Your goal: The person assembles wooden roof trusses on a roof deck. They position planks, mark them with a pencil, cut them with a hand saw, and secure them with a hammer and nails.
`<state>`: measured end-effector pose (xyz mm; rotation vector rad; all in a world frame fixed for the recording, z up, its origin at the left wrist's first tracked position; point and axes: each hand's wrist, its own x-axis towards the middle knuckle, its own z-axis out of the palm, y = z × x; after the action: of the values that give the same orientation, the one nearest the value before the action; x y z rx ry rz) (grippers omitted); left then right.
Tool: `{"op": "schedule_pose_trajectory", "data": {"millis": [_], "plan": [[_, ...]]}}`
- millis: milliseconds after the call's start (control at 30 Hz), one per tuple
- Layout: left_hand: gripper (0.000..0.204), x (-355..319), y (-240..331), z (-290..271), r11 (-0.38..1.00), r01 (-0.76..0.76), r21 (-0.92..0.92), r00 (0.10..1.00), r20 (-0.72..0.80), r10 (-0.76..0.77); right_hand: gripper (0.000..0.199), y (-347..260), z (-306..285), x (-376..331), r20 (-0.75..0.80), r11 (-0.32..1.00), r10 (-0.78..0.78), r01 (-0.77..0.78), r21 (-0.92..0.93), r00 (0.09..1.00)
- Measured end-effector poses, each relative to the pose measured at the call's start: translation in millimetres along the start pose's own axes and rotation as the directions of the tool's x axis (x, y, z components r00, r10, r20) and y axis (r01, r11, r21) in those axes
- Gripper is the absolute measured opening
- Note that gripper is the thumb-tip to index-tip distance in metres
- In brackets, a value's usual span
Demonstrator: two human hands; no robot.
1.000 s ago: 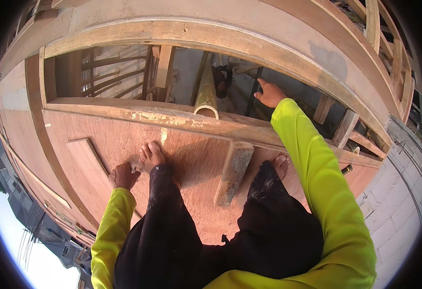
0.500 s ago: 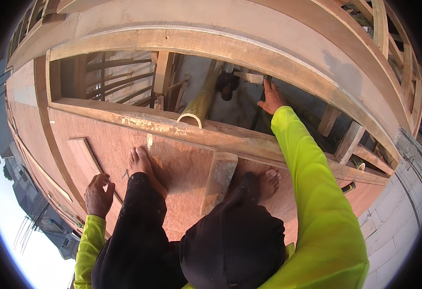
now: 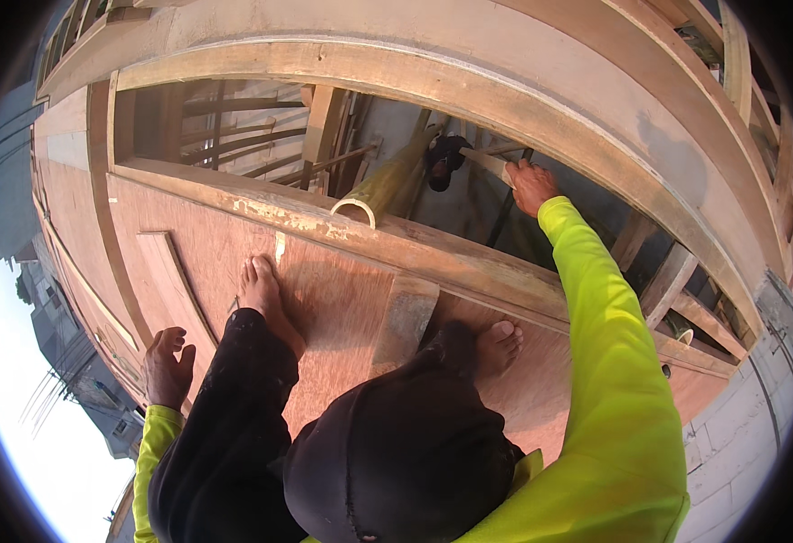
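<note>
My right hand [image 3: 534, 187] reaches over the opening in the plywood deck, its fingers closed round the near end of a pale wooden board [image 3: 487, 164]. The board's far part slants down into the opening, toward a person [image 3: 444, 163] in dark headwear below. Whether that person also touches it, I cannot tell. At the left, my left hand [image 3: 168, 369] holds nothing, its fingers apart and slightly curled above the plywood. A thin wooden strip [image 3: 176, 281] lies on the deck near it. Between my bare feet rests a short, worn board [image 3: 406, 317].
A long timber beam [image 3: 469, 258] borders the near side of the opening. A bamboo pole [image 3: 387, 181] leans up against it. Beyond curves a timber-edged plywood form [image 3: 369, 68]. Grey block wall [image 3: 731, 416] stands at the right; a drop with rooftops lies at the left.
My right hand has closed on the board's end and shifted slightly right. The board now points toward my hand. My view has tilted a little; my left hand stays empty.
</note>
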<state>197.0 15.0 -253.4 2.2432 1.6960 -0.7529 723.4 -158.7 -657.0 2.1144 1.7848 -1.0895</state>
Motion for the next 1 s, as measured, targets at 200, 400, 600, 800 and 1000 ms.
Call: {"op": "schedule_pose_trajectory", "data": {"millis": [200, 400, 600, 800, 1000], "plan": [[0.028, 78, 72, -7, 0.935, -0.301, -0.186, 0.952, -0.123, 0.282, 0.04, -44, -62, -95, -0.125, 0.995, -0.103, 0.101, -0.023, 0.987], [0.059, 126, 218, -9, 0.613, -0.744, -0.266, 0.665, -0.209, 0.717, 0.042, -108, -237, -196, -0.486, 0.934, -0.27, 0.349, 0.077, 0.831], [0.079, 92, 341, -45, 0.07, -0.851, -0.521, 0.328, -0.421, 0.846, 0.058, -170, -387, -286, -0.844, 0.857, -0.355, 0.501, -0.121, 0.402], [0.039, 59, 361, -146, -0.527, -0.738, -0.421, 0.263, -0.899, 0.35, 0.07, -172, -411, -323, -0.974, 0.732, -0.209, 0.675, -0.096, 0.089], [0.056, 78, 313, -325, -0.404, -0.912, -0.07, 0.068, -0.997, 0.02, 0.078, -195, -311, -210, -0.954, 0.471, -0.076, 0.854, 0.222, 0.29]]}}
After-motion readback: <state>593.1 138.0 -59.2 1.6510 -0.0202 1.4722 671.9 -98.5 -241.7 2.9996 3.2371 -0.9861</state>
